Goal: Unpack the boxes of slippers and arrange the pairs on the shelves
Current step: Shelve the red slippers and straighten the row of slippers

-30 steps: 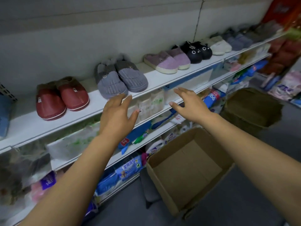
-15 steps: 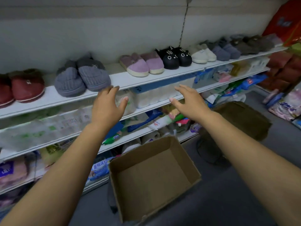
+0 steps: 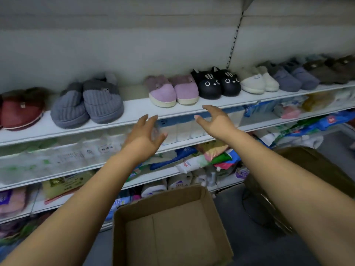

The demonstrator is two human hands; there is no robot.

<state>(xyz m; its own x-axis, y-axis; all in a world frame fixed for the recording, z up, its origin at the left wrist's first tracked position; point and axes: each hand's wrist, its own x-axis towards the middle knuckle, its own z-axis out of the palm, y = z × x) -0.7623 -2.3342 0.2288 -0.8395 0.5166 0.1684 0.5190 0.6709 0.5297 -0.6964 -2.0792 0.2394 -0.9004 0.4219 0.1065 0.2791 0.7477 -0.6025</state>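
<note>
Head view: the left hand [image 3: 143,137] and right hand [image 3: 215,120] hover before the top shelf's [image 3: 134,110] front edge, fingers loosely spread, grasping nothing. Slipper pairs line that shelf, with the pink slippers [image 3: 171,91] just beyond both hands. An open cardboard box [image 3: 172,227] sits below.

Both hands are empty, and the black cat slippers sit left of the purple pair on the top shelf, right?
Not quite: the head view shows the black cat slippers right of the purple pair; the rest holds.
</note>
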